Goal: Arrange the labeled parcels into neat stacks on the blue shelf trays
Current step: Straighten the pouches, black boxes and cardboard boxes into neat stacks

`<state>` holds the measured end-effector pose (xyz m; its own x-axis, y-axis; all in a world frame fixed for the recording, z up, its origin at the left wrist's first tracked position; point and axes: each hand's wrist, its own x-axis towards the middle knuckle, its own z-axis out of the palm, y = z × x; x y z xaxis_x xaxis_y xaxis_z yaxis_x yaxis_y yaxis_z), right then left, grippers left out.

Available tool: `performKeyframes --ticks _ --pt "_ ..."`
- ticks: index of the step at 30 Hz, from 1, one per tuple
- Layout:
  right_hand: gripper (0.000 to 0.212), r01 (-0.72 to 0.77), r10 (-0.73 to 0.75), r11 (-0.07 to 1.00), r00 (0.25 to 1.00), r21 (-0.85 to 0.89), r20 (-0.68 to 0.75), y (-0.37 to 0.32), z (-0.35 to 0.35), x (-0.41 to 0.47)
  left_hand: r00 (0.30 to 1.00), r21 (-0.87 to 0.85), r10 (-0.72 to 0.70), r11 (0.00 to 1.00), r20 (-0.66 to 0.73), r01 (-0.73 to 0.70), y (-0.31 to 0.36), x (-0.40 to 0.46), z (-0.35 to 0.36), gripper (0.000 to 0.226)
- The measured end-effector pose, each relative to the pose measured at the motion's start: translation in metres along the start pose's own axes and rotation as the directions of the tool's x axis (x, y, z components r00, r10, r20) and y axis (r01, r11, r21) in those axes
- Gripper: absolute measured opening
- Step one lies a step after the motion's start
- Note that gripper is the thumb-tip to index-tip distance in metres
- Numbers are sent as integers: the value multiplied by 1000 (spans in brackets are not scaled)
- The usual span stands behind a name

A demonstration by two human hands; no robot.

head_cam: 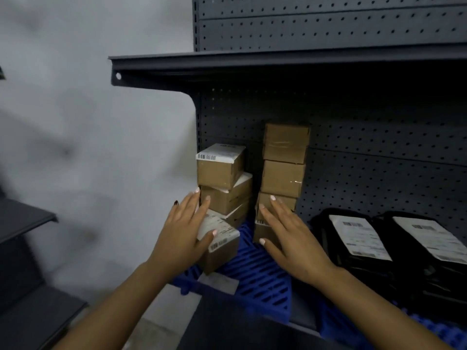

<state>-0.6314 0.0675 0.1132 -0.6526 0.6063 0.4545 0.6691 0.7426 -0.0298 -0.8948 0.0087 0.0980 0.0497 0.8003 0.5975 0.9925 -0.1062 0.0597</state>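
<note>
Dark grey pegboard shelf unit (353,173) carries a blue slatted tray (255,271); on it, two stacks of brown labeled parcels, left stack (222,183) skewed with boxes turned out of line, right stack (284,160) taller and straighter, black mailer bags (394,238) just beside on the right. Left hand (182,233), fingers straight and spread, presses flat against the left stack's lower boxes. Right hand (290,238), fingers likewise extended, rests against the right stack's bottom parcels.
</note>
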Motion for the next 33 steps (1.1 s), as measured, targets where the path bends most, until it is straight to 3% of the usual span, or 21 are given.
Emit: performKeyframes --ticks 7,14,22,29,33 --pt "67 -64 56 994 995 87 88 -31 32 14 987 -26 -126 991 102 129 -53 -22 17 80" --pt "74 -285 246 946 942 156 229 -53 65 32 976 -125 -41 990 214 69 -88 -22 39 90" --pt "77 -402 363 898 907 179 214 -74 80 31 968 -293 111 955 227 -41 -107 -19 58 93" --pt "75 -488 455 856 868 169 199 -99 79 33 953 -463 160 886 257 -24 -116 -24 69 87" --pt "74 -517 484 845 848 139 214 -109 77 38 946 -491 134 871 295 30 -116 -23 68 98"
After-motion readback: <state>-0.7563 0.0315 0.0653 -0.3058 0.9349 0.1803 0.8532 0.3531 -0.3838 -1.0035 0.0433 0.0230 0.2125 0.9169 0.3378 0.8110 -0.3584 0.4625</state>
